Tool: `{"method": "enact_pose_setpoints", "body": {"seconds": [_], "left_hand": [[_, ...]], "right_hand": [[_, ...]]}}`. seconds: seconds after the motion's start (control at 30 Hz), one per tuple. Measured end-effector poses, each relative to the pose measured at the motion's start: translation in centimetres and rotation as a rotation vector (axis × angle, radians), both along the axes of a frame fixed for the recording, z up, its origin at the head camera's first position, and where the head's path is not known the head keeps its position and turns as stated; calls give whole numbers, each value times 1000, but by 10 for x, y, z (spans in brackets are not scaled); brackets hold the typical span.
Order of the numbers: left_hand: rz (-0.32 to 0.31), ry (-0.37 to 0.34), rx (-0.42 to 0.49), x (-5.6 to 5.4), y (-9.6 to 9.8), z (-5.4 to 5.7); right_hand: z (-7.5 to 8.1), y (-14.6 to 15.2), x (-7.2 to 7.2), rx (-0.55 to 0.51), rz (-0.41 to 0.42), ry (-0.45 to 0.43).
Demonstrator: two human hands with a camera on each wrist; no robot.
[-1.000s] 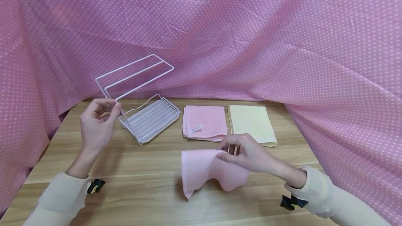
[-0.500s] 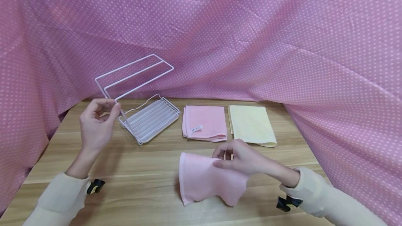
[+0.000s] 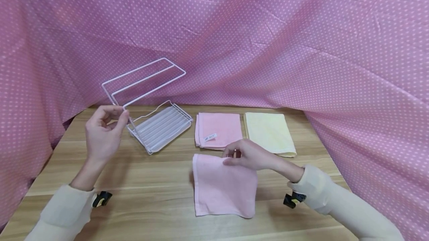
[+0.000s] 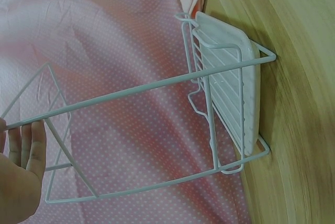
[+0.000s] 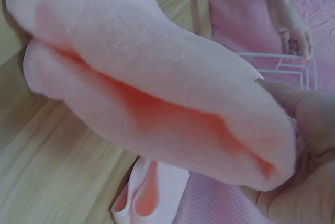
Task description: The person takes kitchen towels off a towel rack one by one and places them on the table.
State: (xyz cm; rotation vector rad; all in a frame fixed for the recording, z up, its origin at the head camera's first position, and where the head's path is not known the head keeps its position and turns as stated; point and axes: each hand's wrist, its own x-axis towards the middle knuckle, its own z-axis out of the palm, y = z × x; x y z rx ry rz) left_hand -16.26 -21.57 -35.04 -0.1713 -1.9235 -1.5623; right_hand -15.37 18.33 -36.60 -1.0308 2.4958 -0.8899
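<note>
My left hand [image 3: 104, 131] pinches an upright of a white wire rack [image 3: 144, 84] between thumb and fingers, at the corner below the rack's upper frame. The rack's base holds a shallow white tray [image 4: 256, 98] under thin wire bars, seen edge-on in the left wrist view. My right hand [image 3: 249, 154] pinches the top edge of a pink towel [image 3: 224, 189], which hangs down in front of the table's middle. In the right wrist view this towel [image 5: 157, 72] shows as folded layers with an opening between them.
Behind the held towel lies a folded pink towel [image 3: 219, 127] with a small white label. Beside it on the right is a folded yellow towel [image 3: 269, 131]. The wooden table [image 3: 151, 203] ends at a pink dotted cloth [image 3: 234, 40] hanging behind.
My right hand has moved left and slightly up with the pink towel, which now hangs flatter and straighter than before. My left hand and the wire rack have stayed in place.
</note>
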Motion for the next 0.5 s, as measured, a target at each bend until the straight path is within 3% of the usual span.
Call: {"method": "enact_pose_setpoints", "body": {"seconds": [0.5], "left_hand": [[6, -2, 0, 0, 2, 0]], "right_hand": [[-40, 0, -27, 86, -44, 0]]}}
